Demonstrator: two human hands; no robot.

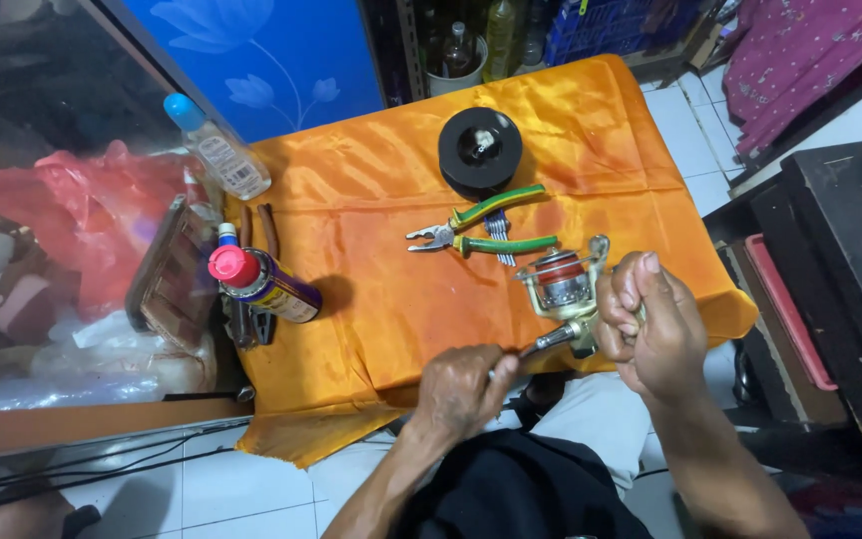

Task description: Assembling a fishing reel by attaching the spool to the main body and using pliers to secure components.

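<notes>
1. Two hands work on a fishing reel at the near edge of a table draped in orange cloth, in the head view, the only one.
2. Right hand is curled shut around the reel's foot and body, holding it just above the table edge with the red-banded spool pointing toward the pliers.
3. Left hand is pinched shut on a thin screwdriver whose tip meets the lower side of the reel, right beside the right hand's fingers.
4. Step in hand, as I judge it: turning a small screw on the reel body. Next move calls for a steady grip on the reel and the tip kept seated while the left hand twists.
5. Beyond the reel lie the green-handled pliers and a few small metal tools, then a black round spool farther back.
6. Well to the left lies a spray can with a red cap, and a clear bottle with a blue cap.
</notes>
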